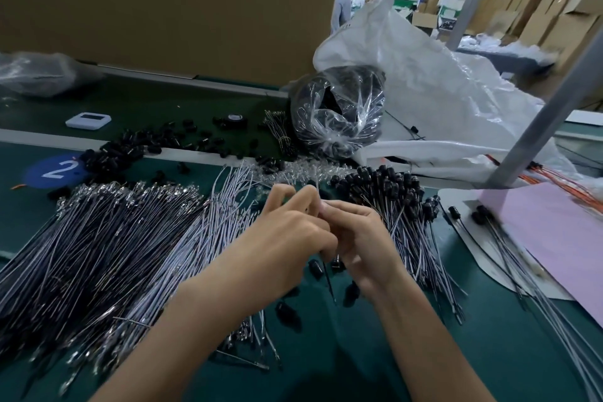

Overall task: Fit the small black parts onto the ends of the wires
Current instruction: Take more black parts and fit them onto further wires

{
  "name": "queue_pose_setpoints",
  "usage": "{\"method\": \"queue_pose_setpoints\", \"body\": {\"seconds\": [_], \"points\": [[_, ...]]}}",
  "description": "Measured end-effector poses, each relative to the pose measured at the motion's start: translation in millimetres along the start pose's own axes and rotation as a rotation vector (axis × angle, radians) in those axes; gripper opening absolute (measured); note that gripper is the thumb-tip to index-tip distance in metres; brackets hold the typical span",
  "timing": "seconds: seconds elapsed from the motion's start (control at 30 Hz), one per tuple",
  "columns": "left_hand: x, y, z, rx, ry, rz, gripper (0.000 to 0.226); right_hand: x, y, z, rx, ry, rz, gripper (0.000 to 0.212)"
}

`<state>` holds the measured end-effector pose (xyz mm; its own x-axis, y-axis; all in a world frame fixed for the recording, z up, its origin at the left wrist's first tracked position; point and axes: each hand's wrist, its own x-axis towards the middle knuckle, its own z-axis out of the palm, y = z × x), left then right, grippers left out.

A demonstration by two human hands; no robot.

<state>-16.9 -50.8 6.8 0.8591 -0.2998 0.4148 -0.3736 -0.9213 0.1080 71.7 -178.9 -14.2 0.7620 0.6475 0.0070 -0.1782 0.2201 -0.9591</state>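
Nearest, on the green mat: a few loose small black parts, lying between and just below the wrists, touching neither hand

Left hand: fingers curled, pinching one wire

Right hand: fingers curled on the same wire, fingertips meeting those of the left

Wire, long axis: running away from the body, dark lower tail hanging between the wrists, pale upper end rising past the fingertips. Whether a black part already sits at the pinch is hidden by the fingers. One black piece shows just under the right palm; held or lying on the mat, cannot tell

Judgement: the fit turns on that axis, a part having to slide along the wire, not across it; the right hand is nearer the loose parts

Left of the hands: bare wires, a broad fan, metal tips at the far end

Right of the hands: capped wires, black caps at the far end, crowding the right hand's side

Farther: scattered black parts beside a blue sticker; a small white device; a clear bag of black parts; a white sack; a cardboard box behind
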Motion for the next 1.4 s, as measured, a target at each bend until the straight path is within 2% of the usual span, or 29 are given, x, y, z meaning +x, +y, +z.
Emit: {"method": "queue_pose_setpoints", "body": {"seconds": [0.17,0.23,0.27,0.37,0.43,0.5,0.63,0.73,0.87,0.97,1.4], "points": [[3,2,7,0.011,-0.023,0.058,0.032,-1,1,-3,-0.025,-0.082,0.091,0.018],[3,3,8,0.006,-0.021,0.061,0.033,-1,2,-4,-0.007,-0.097,0.116,0.009],[3,4,8,0.003,-0.001,0.069,0.032,0,3,-4,0.016,-0.101,0.116,0.005],[0,7,6,-0.084,0.123,0.055,0.03,2,1,-3,0.102,-0.024,0.05,0.011],[-2,0,3,-0.162,0.257,-0.056,0.035,3,-1,-5,0.055,0.121,-0.046,0.013],[1,-15,1,-0.207,0.336,-0.277,0.037,4,-2,-9,-0.024,0.252,-0.137,0.009],[11,-70,10,-0.117,0.134,-0.729,0.033,4,-1,-12,-0.123,0.406,-0.228,0.006],[24,-105,17,-0.153,0.032,-0.882,0.026,5,2,-13,-0.191,0.438,-0.251,0.005],[44,-105,25,-0.295,-0.12,-0.738,0.016,7,4,-14,-0.231,0.457,-0.269,0.005],[48,-94,34,-0.237,-0.205,-0.663,0.019,8,4,-15,-0.236,0.467,-0.276,0.005],[52,-66,47,-0.129,-0.237,-0.771,0.007,8,7,-14,-0.317,0.402,-0.283,0.006]]}}
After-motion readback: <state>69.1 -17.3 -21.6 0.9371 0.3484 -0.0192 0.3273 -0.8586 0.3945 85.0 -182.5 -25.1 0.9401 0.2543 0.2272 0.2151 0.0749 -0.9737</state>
